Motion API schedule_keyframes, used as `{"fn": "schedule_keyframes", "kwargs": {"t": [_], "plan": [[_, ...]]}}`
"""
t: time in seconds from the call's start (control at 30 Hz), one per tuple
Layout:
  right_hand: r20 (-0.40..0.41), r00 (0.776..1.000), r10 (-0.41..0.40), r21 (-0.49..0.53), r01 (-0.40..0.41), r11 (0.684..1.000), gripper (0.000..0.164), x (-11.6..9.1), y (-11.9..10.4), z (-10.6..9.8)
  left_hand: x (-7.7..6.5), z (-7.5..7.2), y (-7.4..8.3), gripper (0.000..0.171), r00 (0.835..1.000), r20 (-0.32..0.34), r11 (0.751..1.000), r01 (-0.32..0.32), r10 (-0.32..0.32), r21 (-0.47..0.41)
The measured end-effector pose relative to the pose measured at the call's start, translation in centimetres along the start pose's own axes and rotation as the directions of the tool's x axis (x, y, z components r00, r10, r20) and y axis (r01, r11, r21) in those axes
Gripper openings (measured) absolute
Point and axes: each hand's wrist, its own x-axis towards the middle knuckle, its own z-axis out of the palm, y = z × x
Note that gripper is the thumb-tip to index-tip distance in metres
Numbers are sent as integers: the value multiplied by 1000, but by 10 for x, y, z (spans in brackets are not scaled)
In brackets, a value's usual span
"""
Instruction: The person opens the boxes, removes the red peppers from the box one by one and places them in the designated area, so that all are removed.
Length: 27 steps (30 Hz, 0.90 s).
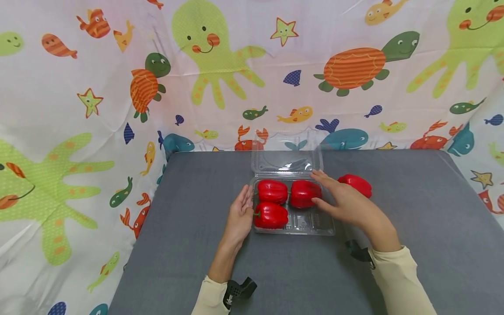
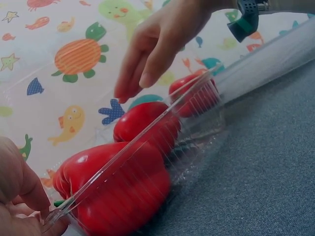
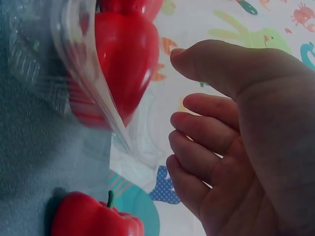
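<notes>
Loosely extended, the right hand (image 1: 346,199) hovers near the container (image 1: 311,222).

In the head view, the right hand (image 1: 346,202) hides part of 1 loose red bell pepper (image 1: 362,185); both cream sleeves (image 1: 399,282) are cut by the lower edge. The right wrist view cuts this pepper below and the clear clamshell container (image 3: 37,73) above. In the left wrist view, the left hand (image 2: 15,184) is partly outside.

Curtained work nook — sea-print cloth (image 1: 252,94)
</notes>
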Motion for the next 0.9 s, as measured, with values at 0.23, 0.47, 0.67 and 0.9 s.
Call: {"fn": "schedule_keyframes", "kwargs": {"t": [0.23,0.47,0.67,0.9], "plan": [[16,1000,-8,7,7,1000,91,4,-6,7,0,1,1,67,1000,-4,1000,-6,6,4],[30,1000,-4,14,3,1000,98,9,-8,16,-1,1,2,68,1000,-4,1000,4,-4,0],[38,999,-6,4,5,1000,98,12,-8,23,-2,1,2,68,1000,2,1000,-4,4,-3],[22,1000,-16,-16,16,1000,96,14,-8,28,-1,0,1,68,1000,7,1000,0,0,-8]]}}
